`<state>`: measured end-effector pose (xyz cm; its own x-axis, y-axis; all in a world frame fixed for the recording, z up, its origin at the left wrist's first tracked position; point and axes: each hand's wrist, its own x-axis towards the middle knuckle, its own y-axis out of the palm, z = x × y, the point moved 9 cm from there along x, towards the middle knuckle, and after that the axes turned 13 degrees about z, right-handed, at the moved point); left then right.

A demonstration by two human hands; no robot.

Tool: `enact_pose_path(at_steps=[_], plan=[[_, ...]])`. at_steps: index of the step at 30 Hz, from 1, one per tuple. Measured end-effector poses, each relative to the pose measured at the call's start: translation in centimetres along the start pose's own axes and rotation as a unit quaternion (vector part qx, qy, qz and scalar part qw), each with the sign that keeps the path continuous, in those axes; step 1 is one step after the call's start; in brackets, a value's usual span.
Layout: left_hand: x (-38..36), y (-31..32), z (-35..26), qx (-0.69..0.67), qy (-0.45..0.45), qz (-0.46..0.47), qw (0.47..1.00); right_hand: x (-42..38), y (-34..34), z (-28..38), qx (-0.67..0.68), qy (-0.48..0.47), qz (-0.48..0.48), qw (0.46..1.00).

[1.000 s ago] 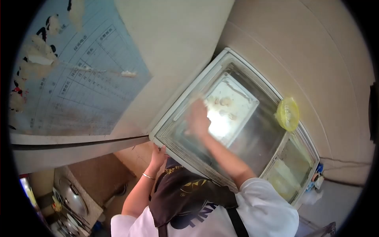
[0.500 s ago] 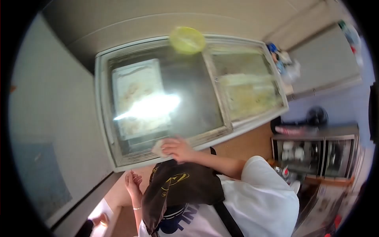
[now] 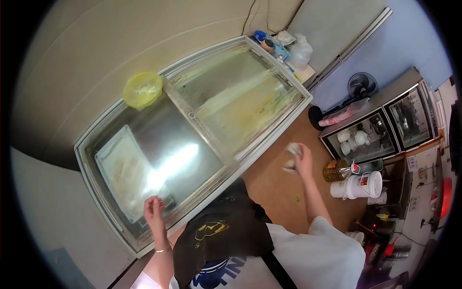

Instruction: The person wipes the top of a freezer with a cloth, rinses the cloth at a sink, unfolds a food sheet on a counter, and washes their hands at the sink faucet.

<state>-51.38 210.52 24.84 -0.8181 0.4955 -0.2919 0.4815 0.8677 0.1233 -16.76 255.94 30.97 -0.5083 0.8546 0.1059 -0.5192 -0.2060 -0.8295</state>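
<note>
My right hand (image 3: 302, 161) is closed round a crumpled whitish cloth (image 3: 291, 149), held out over the brown floor to the right of a chest freezer (image 3: 284, 135). Over the near left part of the freezer hovers my left hand (image 3: 154, 212), its fingers loosely bent and nothing visible in them. Below it is a sliding glass lid (image 3: 192, 120) with a bright glare. Through the glass shows a white tray-like shape (image 3: 122, 168). A yellow translucent bowl (image 3: 143, 90) stands at the freezer's back edge. The right lid (image 3: 236, 96) has yellowish smears.
A low glass-fronted cabinet (image 3: 380, 123) with white dishes stands at the right. Before it are a large oil bottle (image 3: 336, 170) and white buckets (image 3: 356, 186). A black fan (image 3: 362, 85) sits behind. Plastic bags (image 3: 301, 50) lie beyond the freezer's far corner.
My right hand has left the freezer's front rim and swung right with the cloth. My left hand has risen over the lid. The view has turned to the right.
</note>
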Motion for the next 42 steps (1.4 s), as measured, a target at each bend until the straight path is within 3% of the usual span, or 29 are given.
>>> enact_pose_path(at_steps=[1,2,4,5,6,7,8,9,10,11,12,13,14,15,19,24,25,26,28,30,33,35,36,37,39,42], plan=[[1.1,3.1,-0.2,0.015,0.009,0.022,1.000,1.7,1.7,2.8,0.043,-0.055,0.007,0.998],[1.9,6.1,-0.1,0.022,0.017,0.036,0.999,3.2,4.6,4.7,0.196,-0.046,0.005,0.979],[3.9,11.3,1.1,0.067,0.057,0.057,0.994,4.9,11.8,10.3,0.079,-0.198,0.118,0.970],[4.7,13.2,1.9,0.105,0.080,0.045,0.990,5.8,17.2,11.5,0.018,-0.224,0.228,0.947],[5.1,15.1,2.4,0.114,0.080,0.017,0.990,6.2,20.5,11.9,0.120,-0.156,0.304,0.932],[5.1,16.8,2.7,0.129,0.078,-0.009,0.989,7.3,19.9,10.9,0.129,-0.153,0.303,0.932],[5.1,17.9,3.0,0.195,0.062,-0.032,0.978,7.3,19.1,12.0,0.082,-0.271,0.302,0.910],[4.9,19.7,1.8,0.307,0.140,-0.029,0.941,7.2,18.4,12.9,0.031,-0.387,0.290,0.875],[4.6,20.5,1.4,0.365,0.152,-0.055,0.917,10.4,19.5,8.8,0.128,-0.303,0.318,0.889],[3.9,21.1,1.1,0.419,0.157,-0.082,0.890,13.3,17.1,6.0,0.073,-0.253,0.284,0.922],[3.6,20.6,2.2,0.382,0.112,-0.097,0.912,16.1,14.7,3.2,0.019,-0.198,0.255,0.946],[2.9,20.4,2.7,0.448,0.104,-0.122,0.880,18.8,12.0,1.1,-0.115,-0.201,0.163,0.959],[2.5,20.8,2.7,0.446,0.092,-0.142,0.879,22.4,11.9,-3.8,-0.142,-0.188,0.102,0.966],[2.2,21.0,2.6,0.447,0.080,-0.162,0.876,26.2,11.1,-8.6,-0.142,-0.109,0.066,0.982],[2.7,21.1,2.9,0.536,0.028,-0.223,0.814,34.0,6.7,-13.7,-0.120,-0.008,-0.130,0.984],[3.2,21.6,2.5,0.576,0.004,-0.219,0.788,41.0,14.6,-6.7,-0.055,-0.141,-0.112,0.982],[3.4,21.7,2.6,0.581,0.006,-0.209,0.786,41.6,17.1,-3.8,-0.086,-0.157,-0.049,0.983],[3.5,21.7,2.5,0.583,0.004,-0.213,0.784,41.7,19.3,-0.8,-0.117,-0.170,0.012,0.978],[3.5,21.6,2.6,0.584,0.000,-0.214,0.783,41.4,22.7,3.2,0.010,-0.153,0.130,0.980],[3.8,22.1,2.8,0.579,0.000,-0.212,0.787,37.7,24.0,8.0,0.106,-0.260,0.079,0.956],[3.8,21.7,2.7,0.577,-0.005,-0.219,0.787,29.4,27.7,13.6,0.182,-0.373,0.208,0.886],[3.8,21.6,3.0,0.564,-0.013,-0.218,0.796,22.2,28.3,16.6,0.248,-0.414,0.342,0.807],[3.8,21.7,3.1,0.563,-0.014,-0.219,0.797,18.6,27.4,17.9,0.239,-0.462,0.369,0.770],[3.8,21.8,2.9,0.571,-0.008,-0.219,0.791,15.1,26.0,19.1,0.092,-0.589,0.279,0.753],[3.8,21.6,2.6,0.578,-0.004,-0.224,0.785,13.8,23.1,18.1,0.143,-0.497,0.427,0.741],[3.9,21.5,2.9,0.572,-0.008,-0.222,0.790,16.0,22.1,13.0,0.094,-0.433,0.444,0.779]])
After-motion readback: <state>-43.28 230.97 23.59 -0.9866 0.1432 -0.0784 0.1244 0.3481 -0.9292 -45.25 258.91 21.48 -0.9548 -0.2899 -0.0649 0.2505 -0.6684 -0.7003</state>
